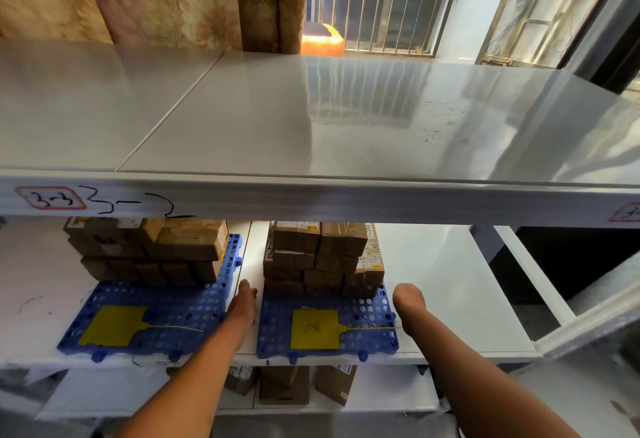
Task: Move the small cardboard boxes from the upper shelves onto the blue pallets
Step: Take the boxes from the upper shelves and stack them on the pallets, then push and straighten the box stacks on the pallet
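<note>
White shelf [450,299] under blue pallets [325,326]

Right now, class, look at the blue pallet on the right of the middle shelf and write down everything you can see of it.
The right blue pallet is a flat plastic grid pierced with round holes, with small knobs along its front edge. It lies level on the white middle shelf, front edge near the shelf lip. A stack of small cardboard boxes fills its rear half. A yellow tag lies on its bare front. The left hand is at its left edge; the right hand is by its right.
</note>
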`<state>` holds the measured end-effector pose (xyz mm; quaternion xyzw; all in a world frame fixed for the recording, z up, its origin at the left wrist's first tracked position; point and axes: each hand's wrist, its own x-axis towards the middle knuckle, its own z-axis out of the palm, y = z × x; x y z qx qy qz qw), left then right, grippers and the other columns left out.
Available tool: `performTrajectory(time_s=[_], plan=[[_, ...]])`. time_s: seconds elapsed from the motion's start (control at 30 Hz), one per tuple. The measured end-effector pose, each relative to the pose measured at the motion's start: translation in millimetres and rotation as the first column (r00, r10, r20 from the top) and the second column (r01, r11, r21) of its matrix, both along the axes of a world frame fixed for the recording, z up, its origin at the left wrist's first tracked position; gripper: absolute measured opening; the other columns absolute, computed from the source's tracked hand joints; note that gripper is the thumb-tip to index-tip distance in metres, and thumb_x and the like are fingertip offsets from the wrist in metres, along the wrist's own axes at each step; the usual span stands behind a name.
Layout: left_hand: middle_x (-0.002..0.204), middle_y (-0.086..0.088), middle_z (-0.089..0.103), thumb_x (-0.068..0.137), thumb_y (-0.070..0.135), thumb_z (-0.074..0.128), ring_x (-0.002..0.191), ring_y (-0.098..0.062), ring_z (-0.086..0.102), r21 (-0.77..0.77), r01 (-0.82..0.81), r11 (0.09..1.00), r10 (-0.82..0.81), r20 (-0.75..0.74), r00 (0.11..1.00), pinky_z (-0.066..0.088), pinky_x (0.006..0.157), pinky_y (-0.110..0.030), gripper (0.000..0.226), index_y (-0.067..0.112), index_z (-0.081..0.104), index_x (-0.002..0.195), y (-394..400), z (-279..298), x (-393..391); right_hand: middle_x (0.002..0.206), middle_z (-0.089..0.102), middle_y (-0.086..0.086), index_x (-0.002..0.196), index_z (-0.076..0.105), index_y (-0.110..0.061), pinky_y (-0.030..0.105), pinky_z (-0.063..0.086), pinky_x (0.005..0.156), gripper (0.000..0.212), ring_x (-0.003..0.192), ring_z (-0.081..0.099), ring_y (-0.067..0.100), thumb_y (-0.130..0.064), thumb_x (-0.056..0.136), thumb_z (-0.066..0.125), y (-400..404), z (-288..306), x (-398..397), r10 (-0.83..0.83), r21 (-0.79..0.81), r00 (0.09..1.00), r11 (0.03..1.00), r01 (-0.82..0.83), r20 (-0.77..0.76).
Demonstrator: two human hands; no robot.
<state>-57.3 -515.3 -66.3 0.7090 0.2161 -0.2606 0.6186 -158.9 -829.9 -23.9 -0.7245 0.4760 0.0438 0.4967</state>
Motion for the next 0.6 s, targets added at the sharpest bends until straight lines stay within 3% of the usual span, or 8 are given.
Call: performTrajectory(time_s=[0.07, 0.17, 0.23, 0.6], plan=[[0.140, -0.018, 0.057, 0.107, 0.051, 0.017, 0.123, -0.036, 0.054, -0.047, 0.027, 0.999, -0.030, -0.057, 0.998, 0.044, 0.104, -0.044, 0.068, 0.006, 0.053, 0.142, 0.4, -5.6, -2.9, 0.104, 0.063, 0.023, 0.089, 0.062, 0.000, 0.038, 0.048, 0.075, 0.028, 0.082, 0.059, 0.028, -0.002, 0.100, 0.037, 3.1, -8.5, -5.1, 0.028, 0.017, 0.999, 0.999, -0.027, -0.020], [0.124, -0.016, 0.063, 0.107, 0.050, 0.017, 0.110, -0.033, 0.058, -0.064, 0.078, 0.995, -0.081, -0.055, 0.995, 0.045, 0.091, -0.038, 0.066, 0.007, 0.057, 0.137, 1.0, -5.3, -4.2, 0.111, 0.069, 0.024, 0.110, 0.070, 0.004, 0.046, 0.059, 0.092, 0.031, 0.102, 0.067, 0.038, 0.002, 0.097, 0.042, 7.7, -14.0, -7.6, 0.047, 0.069, 0.999, 0.997, -0.047, 0.006], [0.118, -0.012, 0.063, 0.106, 0.051, 0.017, 0.106, -0.031, 0.059, -0.065, 0.082, 0.995, -0.086, -0.054, 0.995, 0.045, 0.088, -0.037, 0.066, 0.009, 0.058, 0.136, 0.5, -3.8, -4.8, 0.112, 0.070, 0.022, 0.112, 0.070, 0.003, 0.050, 0.058, 0.097, 0.031, 0.105, 0.068, 0.040, 0.005, 0.095, 0.045, 7.0, -13.5, -8.2, 0.075, 0.073, 0.997, 0.994, -0.075, 0.003], [0.099, -0.005, 0.066, 0.105, 0.053, 0.016, 0.094, -0.022, 0.061, -0.099, 0.145, 0.985, -0.152, -0.068, 0.986, 0.044, 0.079, -0.033, 0.066, 0.011, 0.058, 0.135, -34.8, 2.6, -8.3, 0.111, 0.071, 0.021, 0.116, 0.069, 0.001, 0.046, 0.060, 0.089, 0.030, 0.099, 0.070, 0.038, 0.004, 0.096, 0.047, -21.6, -11.5, -19.2, 0.054, 0.054, 0.998, 0.997, -0.055, 0.020]])
